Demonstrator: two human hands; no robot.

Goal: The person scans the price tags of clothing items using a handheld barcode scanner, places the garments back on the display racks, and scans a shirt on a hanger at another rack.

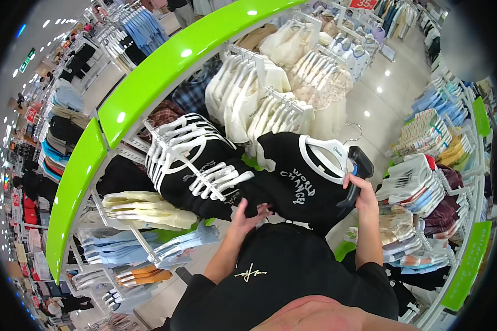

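A black T-shirt (281, 182) with white "WORLD CHANGER" lettering and a white neckband hangs on a white hanger (332, 150) in front of me. My right hand (363, 192) is closed at the shirt's shoulder, around a black handheld device (361, 163) with a blue part; its exact kind is unclear. The hanger's end lies against those fingers, and I cannot tell whether they grip it too. My left hand (249, 218) has its fingers apart at the shirt's lower edge, beside several black shirts (190, 165) on white hangers.
A curved green-topped rack (165, 60) arches across the left and top. Cream garments (240, 94) hang beyond the black shirts, with yellow and blue clothes (149, 212) lower left. Another clothes rack (425, 182) stands at right, across a tiled aisle (378, 105).
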